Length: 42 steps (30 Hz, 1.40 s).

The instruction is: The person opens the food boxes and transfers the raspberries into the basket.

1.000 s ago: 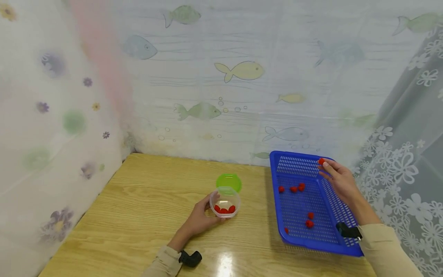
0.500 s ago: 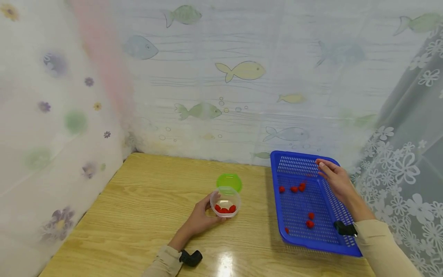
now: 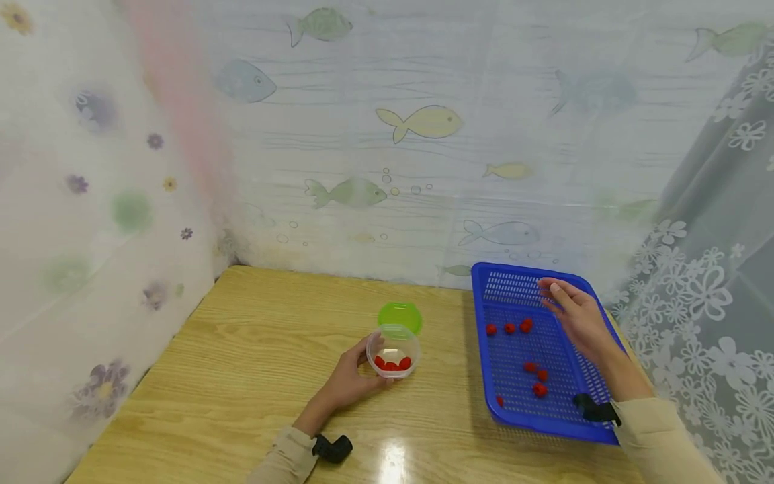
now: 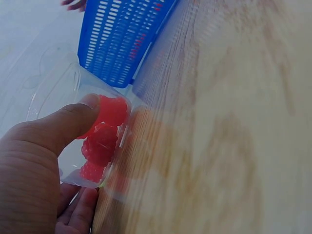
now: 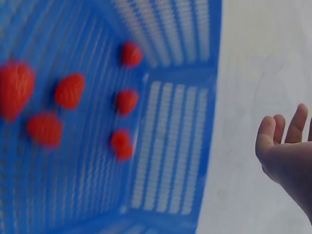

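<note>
My left hand grips a clear plastic tub on the table, thumb on one side and fingers on the other. Several red strawberries lie at the bottom of the tub. Above the far right part of the blue basket, my right hand hovers with fingers parted and holds nothing. Several strawberries lie scattered on the basket's slotted floor, well below that hand. Just behind the tub is a green lid, partly seen through its clear wall.
The wooden table reaches back to a wall covering printed with fish. A sheer flowered curtain hangs close to the basket's right side. The basket's raised walls stand around the loose strawberries.
My right hand has let go of a strawberry, which dropped into the basket near two others. That hand has drifted slightly left. The left hand and tub have stayed put.
</note>
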Each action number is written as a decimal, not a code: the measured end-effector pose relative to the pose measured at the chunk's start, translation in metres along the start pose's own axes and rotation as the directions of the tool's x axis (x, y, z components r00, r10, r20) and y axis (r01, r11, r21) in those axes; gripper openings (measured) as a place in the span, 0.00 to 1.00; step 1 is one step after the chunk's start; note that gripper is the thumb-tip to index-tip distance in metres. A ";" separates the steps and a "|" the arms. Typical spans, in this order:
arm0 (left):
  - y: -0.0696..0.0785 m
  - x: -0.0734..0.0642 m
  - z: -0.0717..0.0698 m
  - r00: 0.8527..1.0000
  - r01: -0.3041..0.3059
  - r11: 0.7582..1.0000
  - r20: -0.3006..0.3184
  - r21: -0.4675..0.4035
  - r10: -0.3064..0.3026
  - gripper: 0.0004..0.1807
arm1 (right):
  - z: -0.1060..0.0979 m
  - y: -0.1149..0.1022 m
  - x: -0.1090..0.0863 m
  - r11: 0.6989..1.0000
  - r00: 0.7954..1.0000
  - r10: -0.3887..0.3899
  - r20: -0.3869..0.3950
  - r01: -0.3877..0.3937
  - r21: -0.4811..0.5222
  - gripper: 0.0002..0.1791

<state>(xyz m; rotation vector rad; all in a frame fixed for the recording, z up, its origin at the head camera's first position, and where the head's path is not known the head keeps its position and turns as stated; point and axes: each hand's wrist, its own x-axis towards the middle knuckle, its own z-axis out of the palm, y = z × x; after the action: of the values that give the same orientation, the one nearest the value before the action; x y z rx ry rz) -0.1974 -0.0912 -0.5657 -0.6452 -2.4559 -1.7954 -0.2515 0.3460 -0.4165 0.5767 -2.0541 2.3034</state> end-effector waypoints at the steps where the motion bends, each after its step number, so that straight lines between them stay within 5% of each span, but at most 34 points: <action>1: 0.000 0.000 0.000 1.000 -0.010 1.000 0.000 -0.006 0.010 0.50 | 0.006 -0.001 -0.001 0.999 1.000 -0.022 0.019 0.022 0.030 0.16; 9: 0.008 -0.001 -0.002 1.000 -0.025 0.999 -0.012 -0.031 0.024 0.49 | 0.055 -0.023 -0.007 0.967 0.977 -0.187 0.107 0.164 0.195 0.23; 21: 0.000 -0.003 -0.003 1.000 -0.010 1.000 0.001 -0.021 0.010 0.49 | 0.129 -0.041 -0.031 0.961 0.942 -0.202 0.268 0.138 0.239 0.25; 27: 0.000 -0.001 -0.001 1.000 0.022 1.000 0.012 -0.019 -0.022 0.50 | 0.164 -0.028 -0.045 0.967 0.939 -0.256 0.230 0.253 0.041 0.20; 31: 0.001 0.000 -0.002 1.000 0.023 1.000 0.004 -0.019 -0.023 0.50 | 0.184 -0.011 -0.049 0.960 0.958 -0.195 0.211 0.231 -0.160 0.15; 42: 0.002 0.000 0.001 0.999 0.035 0.999 0.001 -0.015 -0.035 0.51 | 0.214 0.038 -0.043 0.851 0.981 -0.008 0.191 0.107 -0.515 0.09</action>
<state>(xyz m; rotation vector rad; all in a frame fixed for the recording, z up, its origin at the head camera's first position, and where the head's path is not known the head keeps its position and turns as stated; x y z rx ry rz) -0.1963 -0.0899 -0.5639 -0.6075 -2.4724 -1.8278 -0.1631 0.1456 -0.4485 0.8174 -2.5561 1.5829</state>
